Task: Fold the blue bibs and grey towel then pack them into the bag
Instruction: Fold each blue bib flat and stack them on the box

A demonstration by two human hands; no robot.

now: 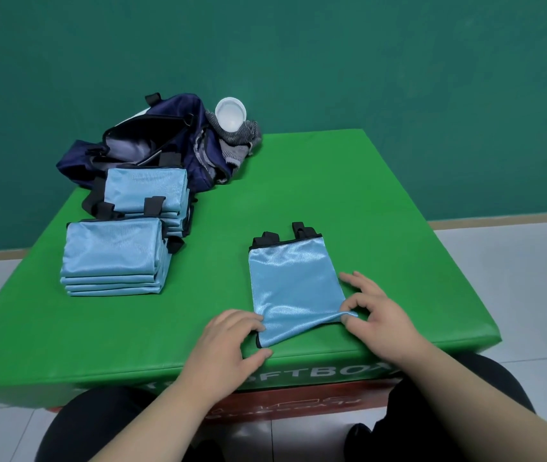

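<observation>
Lower centre: blue bib (295, 288) flat on the green box (365, 211). Left hand (232, 341) curled onto its near left corner. Right hand (378, 315) pinching the near right corner between thumb and forefinger, other fingers spread. Left of frame: folded bibs in a near stack (115, 258) and a far stack (147, 191). Upper left: open navy bag (152, 138), with the crumpled grey towel (239, 141) beside it under a white cup (230, 115).

Left hand (232, 341) grips the blue bib (293, 281) at its near-left corner with curled fingers; right hand (378, 315) pinches the near-right corner.
</observation>
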